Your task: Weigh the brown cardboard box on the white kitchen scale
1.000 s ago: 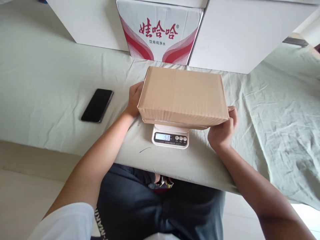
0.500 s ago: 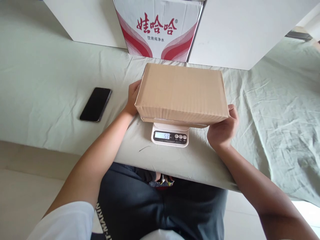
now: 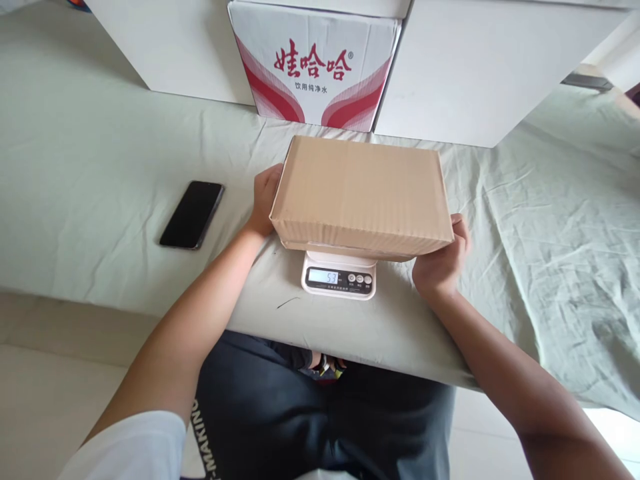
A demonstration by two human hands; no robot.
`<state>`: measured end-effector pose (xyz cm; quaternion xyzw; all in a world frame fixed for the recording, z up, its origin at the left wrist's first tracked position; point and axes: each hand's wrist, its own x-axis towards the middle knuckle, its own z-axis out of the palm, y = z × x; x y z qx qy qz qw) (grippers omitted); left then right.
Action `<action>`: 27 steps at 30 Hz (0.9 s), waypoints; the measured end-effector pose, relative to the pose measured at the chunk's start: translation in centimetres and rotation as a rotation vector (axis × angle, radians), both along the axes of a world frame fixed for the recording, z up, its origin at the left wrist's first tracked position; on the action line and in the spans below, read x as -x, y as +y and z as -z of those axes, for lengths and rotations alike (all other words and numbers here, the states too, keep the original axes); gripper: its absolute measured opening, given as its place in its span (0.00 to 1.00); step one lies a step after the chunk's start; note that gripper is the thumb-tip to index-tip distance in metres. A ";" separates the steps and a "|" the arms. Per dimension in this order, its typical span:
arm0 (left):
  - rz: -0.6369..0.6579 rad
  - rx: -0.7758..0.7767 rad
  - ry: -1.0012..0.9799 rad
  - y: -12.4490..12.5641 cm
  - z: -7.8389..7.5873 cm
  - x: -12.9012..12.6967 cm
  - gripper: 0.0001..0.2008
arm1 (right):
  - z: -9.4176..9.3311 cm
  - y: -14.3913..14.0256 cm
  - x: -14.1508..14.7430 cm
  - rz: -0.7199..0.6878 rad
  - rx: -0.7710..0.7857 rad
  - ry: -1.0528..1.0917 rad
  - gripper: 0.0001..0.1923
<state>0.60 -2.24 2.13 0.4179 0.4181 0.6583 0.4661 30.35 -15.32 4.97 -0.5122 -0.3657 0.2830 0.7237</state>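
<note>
Cardboard box (image 3: 361, 195) sits closed on the kitchen scale (image 3: 339, 275), long side facing the person, overhanging the scale on both ends so only the scale's front strip with display and buttons shows. Display reads 53. Left hand (image 3: 263, 199) is against the box's left end, fingers hidden behind the cardboard, palm and thumb side visible; it's in contact with the box, but I can't tell whether it's squeezing or just resting there. Right hand (image 3: 441, 261) is at the box's near right corner, thumb up along the right end, fingers curled under the bottom edge, wrapped on the corner. So both hands are on the box, one per end, with the box down on the scale platform or very close to it; the contact line is hidden by the box's front face. Scale stands on the pale green sheet (image 3: 100, 167) near the front edge of the surface, right in front of the person's lap. Black phone (image 3: 192, 214) lies face up on the sheet, well left of the box, tilted diagonally. Behind the box, touching or just beside its far edge, a white carton with red print (image 3: 315, 63) stands upright between two white panels (image 3: 475, 73).
</note>
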 end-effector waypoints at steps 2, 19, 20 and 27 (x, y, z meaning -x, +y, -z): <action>-0.002 -0.036 0.039 -0.1 0.0 -0.1 0.29 | 0.5 0.2 -0.2 -0.009 -0.004 -0.004 0.14; 0.050 -0.111 0.106 -0.3 -0.2 0.0 0.32 | 2.9 2.4 -2.2 -0.041 -0.010 -0.127 0.12; 0.057 -0.122 0.109 -0.3 -0.1 0.1 0.32 | 2.8 2.5 -2.2 -0.048 0.004 -0.136 0.13; 0.052 -0.166 0.119 0.1 0.5 0.2 0.30 | 2.1 2.5 -1.8 -0.085 0.058 -0.129 0.10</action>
